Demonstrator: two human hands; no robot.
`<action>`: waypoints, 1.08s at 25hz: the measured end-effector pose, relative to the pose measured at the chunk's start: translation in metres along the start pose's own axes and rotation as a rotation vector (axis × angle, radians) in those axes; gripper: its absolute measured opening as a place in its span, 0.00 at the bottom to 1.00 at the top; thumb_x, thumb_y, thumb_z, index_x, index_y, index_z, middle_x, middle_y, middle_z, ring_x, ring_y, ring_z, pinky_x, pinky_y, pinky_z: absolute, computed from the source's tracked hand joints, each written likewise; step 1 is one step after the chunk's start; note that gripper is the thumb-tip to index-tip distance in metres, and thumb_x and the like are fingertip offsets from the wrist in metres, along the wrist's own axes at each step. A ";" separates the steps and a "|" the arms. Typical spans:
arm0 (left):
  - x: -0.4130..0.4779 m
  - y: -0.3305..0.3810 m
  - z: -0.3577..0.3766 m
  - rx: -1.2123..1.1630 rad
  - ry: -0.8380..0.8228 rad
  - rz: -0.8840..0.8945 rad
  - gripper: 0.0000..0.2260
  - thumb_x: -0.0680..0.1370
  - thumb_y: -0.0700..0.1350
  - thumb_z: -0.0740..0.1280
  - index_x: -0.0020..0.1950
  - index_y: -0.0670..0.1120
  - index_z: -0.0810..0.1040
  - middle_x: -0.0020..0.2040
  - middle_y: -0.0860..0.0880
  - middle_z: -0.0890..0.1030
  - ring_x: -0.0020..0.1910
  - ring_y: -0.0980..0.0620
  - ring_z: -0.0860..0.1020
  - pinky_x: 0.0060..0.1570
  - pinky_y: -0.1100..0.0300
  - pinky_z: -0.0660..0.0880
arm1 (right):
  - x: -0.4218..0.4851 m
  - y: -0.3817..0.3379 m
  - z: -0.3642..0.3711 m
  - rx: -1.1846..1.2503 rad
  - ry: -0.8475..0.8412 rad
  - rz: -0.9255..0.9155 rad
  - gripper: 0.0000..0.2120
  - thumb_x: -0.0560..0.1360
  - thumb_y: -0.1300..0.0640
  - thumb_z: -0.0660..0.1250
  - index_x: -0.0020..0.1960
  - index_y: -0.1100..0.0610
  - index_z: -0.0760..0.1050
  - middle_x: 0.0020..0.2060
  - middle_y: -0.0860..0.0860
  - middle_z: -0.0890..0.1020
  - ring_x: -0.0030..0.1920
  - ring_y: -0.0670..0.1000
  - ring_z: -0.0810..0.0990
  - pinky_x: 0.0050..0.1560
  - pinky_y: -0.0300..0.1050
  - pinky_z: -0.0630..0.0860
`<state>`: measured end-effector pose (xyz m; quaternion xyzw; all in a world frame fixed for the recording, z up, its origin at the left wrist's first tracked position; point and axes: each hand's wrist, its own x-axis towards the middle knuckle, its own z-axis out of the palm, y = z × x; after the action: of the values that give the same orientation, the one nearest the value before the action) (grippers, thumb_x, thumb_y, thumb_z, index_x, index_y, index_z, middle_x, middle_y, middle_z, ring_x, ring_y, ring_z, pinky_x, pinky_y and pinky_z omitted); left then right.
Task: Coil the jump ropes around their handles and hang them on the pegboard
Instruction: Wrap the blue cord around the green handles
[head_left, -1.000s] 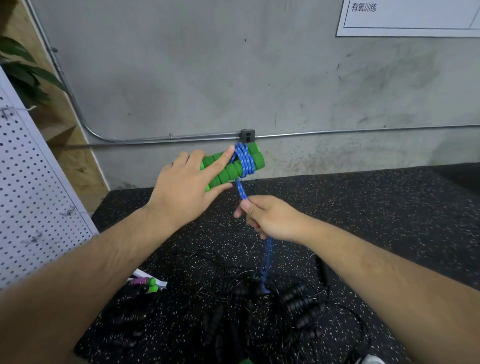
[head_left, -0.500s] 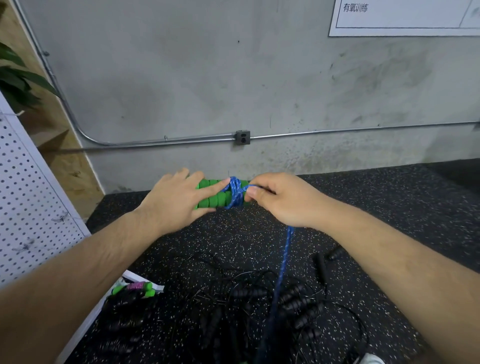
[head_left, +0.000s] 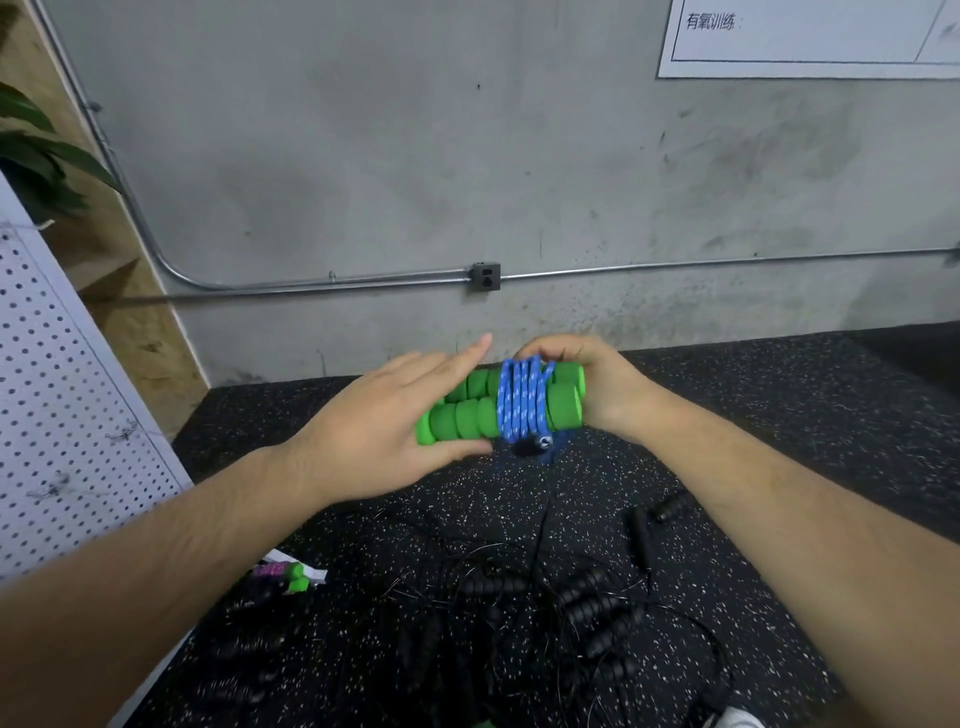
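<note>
One pegboard (head_left: 67, 395) stands at far left. I read the left hand (head_left: 384, 431) as gripping: fingers extended along the paired green handles (head_left: 462, 415), thumb clamped beneath. The handles are held level above the speckled floor (head_left: 779, 415), with the blue rope (head_left: 522, 402) coiled round their middle. The right hand (head_left: 592, 384) curls round their right end, fingertips on the coils.

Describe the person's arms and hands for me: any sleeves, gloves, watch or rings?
Both arms are uncovered: the left forearm and right forearm show no sleeve anywhere up to the frame edge. The left hand and right hand wear no gloves. No watch, wristband or ring is visible on the parts that show.
</note>
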<state>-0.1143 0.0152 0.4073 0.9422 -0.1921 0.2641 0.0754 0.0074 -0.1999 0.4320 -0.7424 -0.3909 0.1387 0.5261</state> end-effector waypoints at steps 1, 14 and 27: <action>0.002 0.001 0.001 -0.023 0.034 -0.054 0.40 0.76 0.71 0.59 0.83 0.55 0.51 0.59 0.52 0.77 0.57 0.53 0.74 0.62 0.53 0.73 | 0.000 0.002 0.005 -0.059 0.016 0.047 0.14 0.79 0.72 0.62 0.43 0.54 0.75 0.34 0.46 0.76 0.30 0.37 0.75 0.38 0.35 0.74; 0.017 -0.031 0.002 -0.039 0.273 -0.389 0.37 0.76 0.70 0.61 0.81 0.57 0.59 0.57 0.52 0.76 0.59 0.47 0.76 0.59 0.43 0.76 | -0.003 0.038 0.065 0.006 -0.361 0.238 0.11 0.86 0.59 0.54 0.53 0.60 0.75 0.42 0.57 0.83 0.46 0.53 0.84 0.48 0.38 0.79; 0.023 -0.014 -0.001 -0.123 0.319 -0.366 0.36 0.76 0.67 0.64 0.81 0.56 0.60 0.56 0.54 0.75 0.58 0.49 0.75 0.62 0.48 0.74 | 0.009 0.054 0.045 -0.332 -0.149 0.199 0.03 0.77 0.55 0.73 0.49 0.52 0.85 0.33 0.40 0.83 0.36 0.37 0.79 0.44 0.36 0.74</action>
<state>-0.0912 0.0208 0.4193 0.9014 -0.0196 0.3792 0.2083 0.0092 -0.1707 0.3678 -0.8417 -0.3707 0.1780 0.3498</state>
